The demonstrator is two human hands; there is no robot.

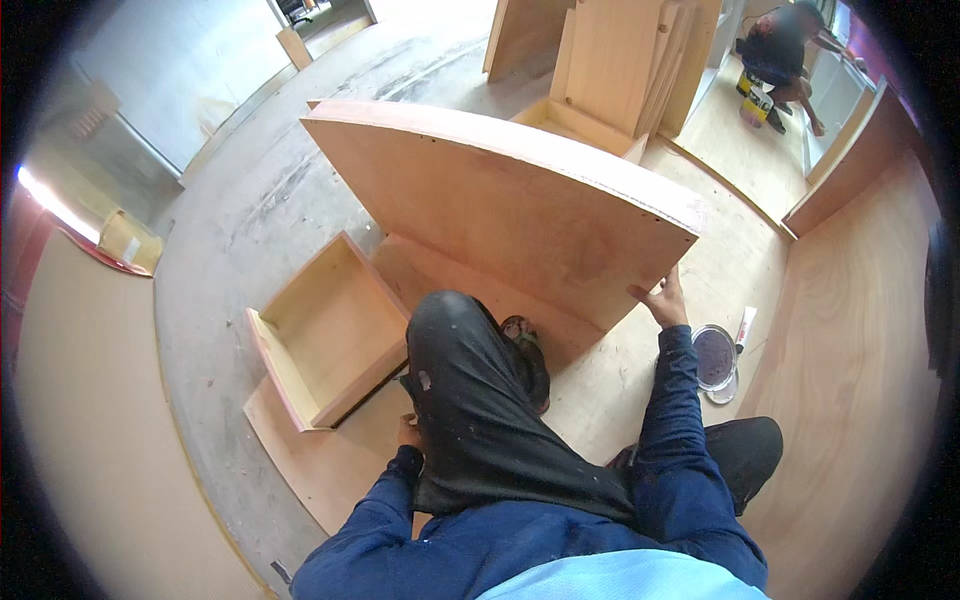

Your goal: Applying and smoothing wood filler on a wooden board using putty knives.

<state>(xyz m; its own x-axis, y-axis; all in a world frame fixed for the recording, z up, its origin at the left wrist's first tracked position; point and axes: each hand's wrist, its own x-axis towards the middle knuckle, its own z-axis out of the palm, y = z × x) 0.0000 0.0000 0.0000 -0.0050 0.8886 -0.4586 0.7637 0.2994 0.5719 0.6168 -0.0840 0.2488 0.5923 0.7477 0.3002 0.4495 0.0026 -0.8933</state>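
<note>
A large plywood panel [500, 220] with a thick pale edge stands tilted on its side in front of me. My right hand [665, 302] holds its lower right corner, the thumb on the near face and the fingers at the edge. My left hand [410, 432] is low beside my left knee, which mostly hides it. Its fingers cannot be made out, nor whether anything is in them. To the left of that knee an open wooden drawer [330, 345] rests tilted, with its hollow side up.
A round tin of dark paste [714, 358], its lid and a white tube [746, 328] lie right of my right arm. Wooden boards [610, 70] stand behind the panel. Long plywood panels flank both sides. At the far right, a person [780, 50] crouches near a yellow bucket [755, 105].
</note>
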